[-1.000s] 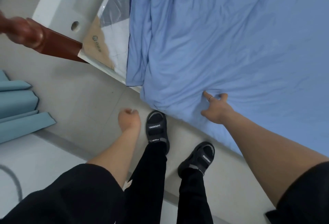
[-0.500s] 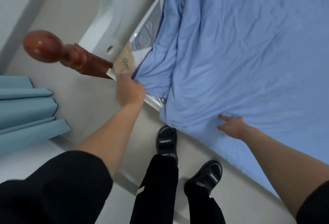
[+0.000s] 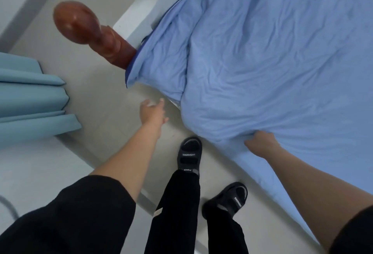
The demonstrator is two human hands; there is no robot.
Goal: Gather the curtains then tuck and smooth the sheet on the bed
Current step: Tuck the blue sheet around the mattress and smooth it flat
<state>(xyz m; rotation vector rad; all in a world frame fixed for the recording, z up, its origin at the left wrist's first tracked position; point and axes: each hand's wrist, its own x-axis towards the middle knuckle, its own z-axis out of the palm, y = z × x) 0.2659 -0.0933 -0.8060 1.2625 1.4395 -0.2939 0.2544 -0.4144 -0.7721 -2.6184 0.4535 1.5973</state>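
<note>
Two hands flank the sheet corner: left hand open, empty, nearer; right hand bunching its edge, lower right.

Bed with reddish wooden corner post; wrinkled blue sheet spread over it, corner bunched, hanging off edge. Pale tiled floor beneath; black sandals standing on it.

The right hand hides its fingertips in the wrinkled light-blue cotton sheet, which runs off the top and right edges, while the outstretched left hand is motion-blurred.
</note>
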